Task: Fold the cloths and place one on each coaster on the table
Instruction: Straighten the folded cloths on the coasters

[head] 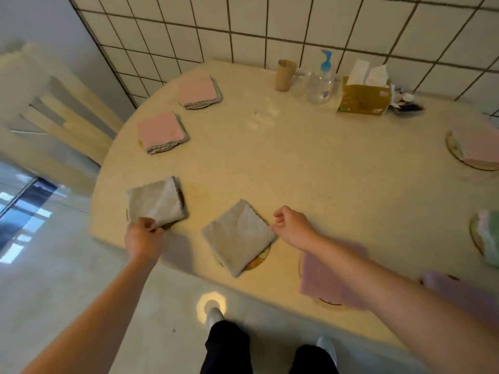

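Folded cloths lie around a round cream table (310, 168), each over a coaster. My left hand (143, 236) pinches the near corner of a grey folded cloth (155, 202) at the table's left edge. A second grey cloth (237, 234) covers a coloured coaster (258, 261) near the front edge; my right hand (293, 228) hovers at its right corner with fingers loosely curled, holding nothing. Two pink cloths (162, 130) (199, 90) sit at the far left. A purple cloth (324, 279) lies under my right forearm.
Against the tiled wall stand a brown cup (285, 74), a clear pump bottle (321, 82) and a tissue box (364, 95). More cloths on coasters lie at the right edge (475, 148) (488, 236). A wooden chair (54, 109) stands left of the table.
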Demonstrator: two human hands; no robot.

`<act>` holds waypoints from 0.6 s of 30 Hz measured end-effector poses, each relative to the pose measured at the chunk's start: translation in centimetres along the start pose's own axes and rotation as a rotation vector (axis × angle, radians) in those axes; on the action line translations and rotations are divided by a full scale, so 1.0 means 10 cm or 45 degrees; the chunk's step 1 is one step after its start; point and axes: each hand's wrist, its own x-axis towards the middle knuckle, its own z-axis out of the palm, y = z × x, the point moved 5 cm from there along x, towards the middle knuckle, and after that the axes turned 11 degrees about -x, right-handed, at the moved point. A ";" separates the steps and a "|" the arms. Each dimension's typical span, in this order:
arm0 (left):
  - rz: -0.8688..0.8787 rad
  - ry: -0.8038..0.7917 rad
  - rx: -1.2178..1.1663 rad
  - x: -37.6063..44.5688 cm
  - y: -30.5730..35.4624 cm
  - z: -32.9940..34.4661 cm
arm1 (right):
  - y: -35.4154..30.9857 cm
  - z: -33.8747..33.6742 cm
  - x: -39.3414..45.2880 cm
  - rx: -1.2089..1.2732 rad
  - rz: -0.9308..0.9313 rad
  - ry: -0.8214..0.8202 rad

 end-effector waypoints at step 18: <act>-0.669 -0.256 -0.331 1.05 -0.34 -0.08 | -0.44 0.54 0.39 0.219 0.376 -0.495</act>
